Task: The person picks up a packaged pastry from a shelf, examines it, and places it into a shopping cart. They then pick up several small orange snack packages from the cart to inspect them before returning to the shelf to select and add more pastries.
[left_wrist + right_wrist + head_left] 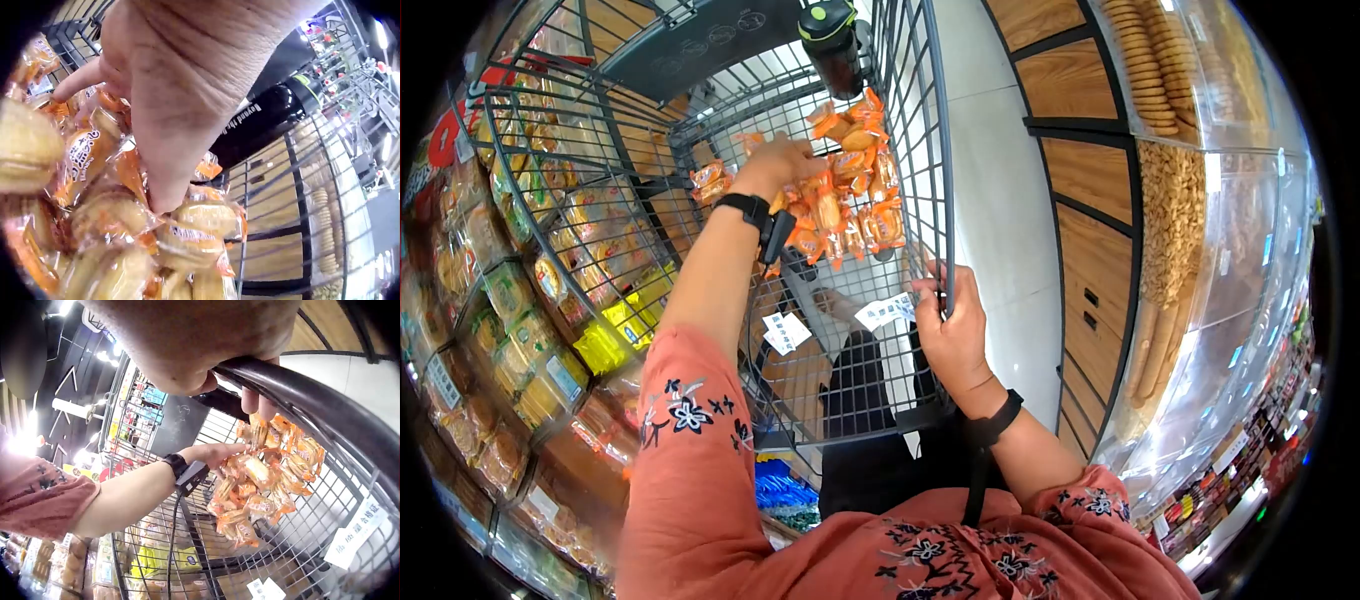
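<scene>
Inside a grey wire shopping cart [840, 330] lies a pile of wrapped small cakes [855, 165] in clear and orange packaging. My left hand [775, 165] reaches into the pile from the left. In the left wrist view its thumb and a finger are spread apart over the wrapped cakes [81, 162], with the thumb tip down against the packets; its other fingers are partly hidden. My right hand [952, 325] grips the cart's dark side rail [312, 387], fingers curled round it. A dark bottle [832, 55] with a green-trimmed lid stands at the cart's far end.
Two white labels, one a paper tag [787, 332] and one further right [885, 312], are on the cart's mesh. Shelves of packaged bread [530, 350] line the left. Clear bins of biscuits [1150, 70] stand on wooden cabinets [1090, 260] at right, beyond a strip of pale floor [990, 190].
</scene>
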